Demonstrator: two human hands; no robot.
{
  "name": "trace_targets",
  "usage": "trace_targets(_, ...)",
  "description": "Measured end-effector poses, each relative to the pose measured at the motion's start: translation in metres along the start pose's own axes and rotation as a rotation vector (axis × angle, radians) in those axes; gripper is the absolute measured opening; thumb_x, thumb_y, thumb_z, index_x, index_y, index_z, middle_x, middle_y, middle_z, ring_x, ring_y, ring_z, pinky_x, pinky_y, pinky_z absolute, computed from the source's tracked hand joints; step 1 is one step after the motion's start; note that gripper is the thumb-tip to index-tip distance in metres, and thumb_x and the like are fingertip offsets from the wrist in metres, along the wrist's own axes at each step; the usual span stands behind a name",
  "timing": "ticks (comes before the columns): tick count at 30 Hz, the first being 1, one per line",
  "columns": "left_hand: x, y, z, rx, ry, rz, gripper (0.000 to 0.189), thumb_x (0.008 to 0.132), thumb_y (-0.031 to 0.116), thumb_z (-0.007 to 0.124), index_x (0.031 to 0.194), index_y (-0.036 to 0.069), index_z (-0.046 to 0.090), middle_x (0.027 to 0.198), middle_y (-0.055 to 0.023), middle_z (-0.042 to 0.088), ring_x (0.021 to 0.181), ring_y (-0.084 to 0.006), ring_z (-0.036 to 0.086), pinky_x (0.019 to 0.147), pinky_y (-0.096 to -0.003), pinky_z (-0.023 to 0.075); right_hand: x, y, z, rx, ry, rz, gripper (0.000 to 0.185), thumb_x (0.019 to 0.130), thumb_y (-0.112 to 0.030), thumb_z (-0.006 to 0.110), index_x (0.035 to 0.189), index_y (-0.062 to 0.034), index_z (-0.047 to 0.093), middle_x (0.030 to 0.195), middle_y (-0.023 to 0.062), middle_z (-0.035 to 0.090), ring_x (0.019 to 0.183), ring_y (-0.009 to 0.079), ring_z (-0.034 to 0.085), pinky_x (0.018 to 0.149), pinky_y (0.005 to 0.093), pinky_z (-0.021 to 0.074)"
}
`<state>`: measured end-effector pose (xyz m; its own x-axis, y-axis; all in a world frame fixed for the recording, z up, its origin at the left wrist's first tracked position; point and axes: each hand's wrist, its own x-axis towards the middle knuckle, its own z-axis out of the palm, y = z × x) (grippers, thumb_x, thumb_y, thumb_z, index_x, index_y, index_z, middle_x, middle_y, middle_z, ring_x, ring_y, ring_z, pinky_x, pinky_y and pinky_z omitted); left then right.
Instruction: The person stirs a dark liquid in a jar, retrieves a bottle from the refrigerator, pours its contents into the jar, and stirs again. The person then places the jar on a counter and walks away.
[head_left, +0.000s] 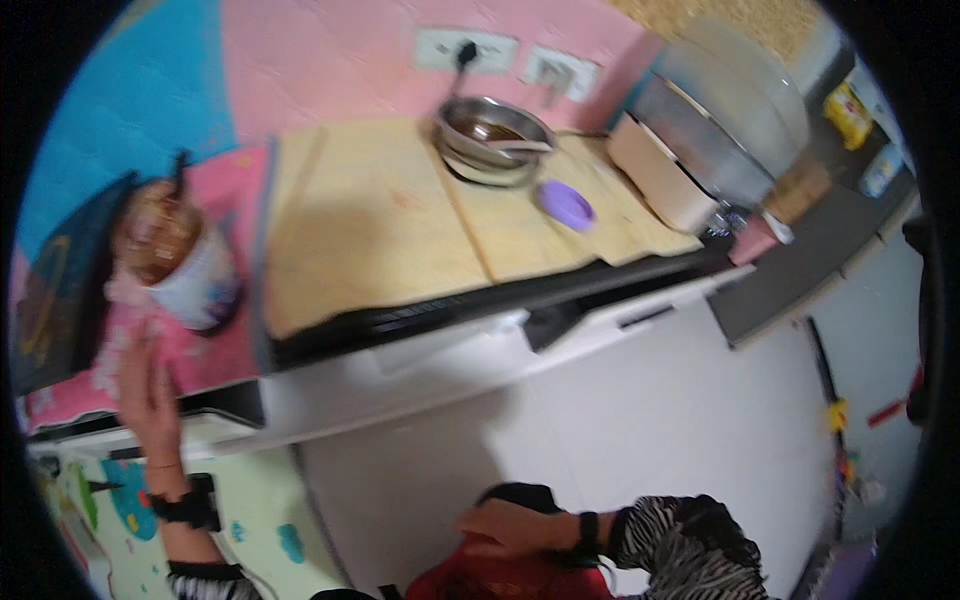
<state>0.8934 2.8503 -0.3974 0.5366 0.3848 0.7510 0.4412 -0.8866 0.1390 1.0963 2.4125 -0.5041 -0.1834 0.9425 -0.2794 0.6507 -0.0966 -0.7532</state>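
My left hand (146, 382) reaches over the counter edge on the left, palm low and fingers stretched forward. It appears to hold nothing. Just beyond its fingertips stands a white and blue tub (199, 281) with a brown, lumpy mass (157, 232) at its top, on a pink mat (225, 199). Something dark and thin sticks up behind that mass. My right hand (510, 525) is low, against red cloth (487, 574) at my body; its fingers curl down and whether they grip the cloth is unclear. Both hands are blurred.
On a yellow cloth (360, 225) sits a metal bowl (491, 135) with dark contents and a pale-handled utensil. A purple lid-like disc (566, 205) lies nearby. A lidded, clear-topped container (660, 172) stands right; a dark panel (67, 277) rises left. A plug (466, 52) sits in the socket.
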Motion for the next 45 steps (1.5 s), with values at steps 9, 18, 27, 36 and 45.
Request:
trace_targets(9, 0.024, 0.037, -0.016, -0.296, -0.036, -0.252, 0.057, 0.078, 0.033, 0.072, 0.120, -0.001, 0.056, 0.122, -0.0194, 0.059, 0.112, -0.0349, 0.058, 0.100, -0.0415, 0.0421, -0.036, -0.043, -0.030, 0.030, -0.186, -0.047, 0.045, 0.091, -0.041, 0.054, 0.113, -0.0022, 0.058, 0.100, 0.0191, 0.063, 0.088, 0.0364, 0.060, 0.077, 0.0432, 0.0469)
trace_targets(18, 0.079, 0.109, 0.012, -0.876, 0.027, -0.720, 0.129, 0.056, 0.009, 0.085, 0.148, 0.000, -0.005, 0.146, -0.0181, 0.029, 0.133, -0.0295, 0.034, 0.110, -0.0374, 0.0295, -0.100, -0.100, -0.015, 0.025, -0.016, -0.035, 0.040, 0.085, -0.038, 0.069, 0.100, -0.0019, 0.064, 0.089, 0.0147, 0.064, 0.072, 0.0290, 0.060, 0.063, 0.0405, 0.0475)
trace_targets(27, 0.105, 0.140, 0.012, -1.123, 0.082, -0.685, 0.096, 0.068, 0.000, 0.076, 0.146, 0.001, 0.020, 0.133, -0.0125, 0.045, 0.119, -0.0251, 0.049, 0.102, -0.0355, 0.0406, -0.174, -0.119, 0.028, 0.228, -0.116, 0.166, 0.046, 0.089, -0.042, 0.056, 0.105, 0.0006, 0.062, 0.092, 0.0194, 0.066, 0.083, 0.0392, 0.062, 0.074, 0.0481, 0.0481)
trace_targets(36, 0.074, 0.320, -0.161, -1.943, -0.871, -1.215, 0.057, 0.087, 0.024, 0.064, 0.136, 0.009, 0.040, 0.125, -0.0093, 0.055, 0.113, -0.0229, 0.052, 0.096, -0.0481, 0.0438, -0.139, -0.135, 0.015, 0.337, 0.320, 0.014, 0.022, 0.095, -0.019, 0.045, 0.102, -0.0013, 0.056, 0.094, 0.0205, 0.062, 0.089, 0.0385, 0.059, 0.079, 0.0486, 0.0456)
trace_targets(45, 0.186, 0.412, -0.341, -1.343, -0.804, -0.236, 0.091, 0.058, 0.019, 0.088, 0.130, 0.000, 0.035, 0.116, -0.0146, 0.055, 0.108, -0.0239, 0.058, 0.095, -0.0385, 0.0457, -0.262, -0.399, -0.231, 0.720, 1.116, 0.388, 0.022, 0.098, -0.019, 0.052, 0.111, -0.0040, 0.062, 0.085, 0.0034, 0.064, 0.076, 0.0123, 0.058, 0.073, 0.0267, 0.0507)
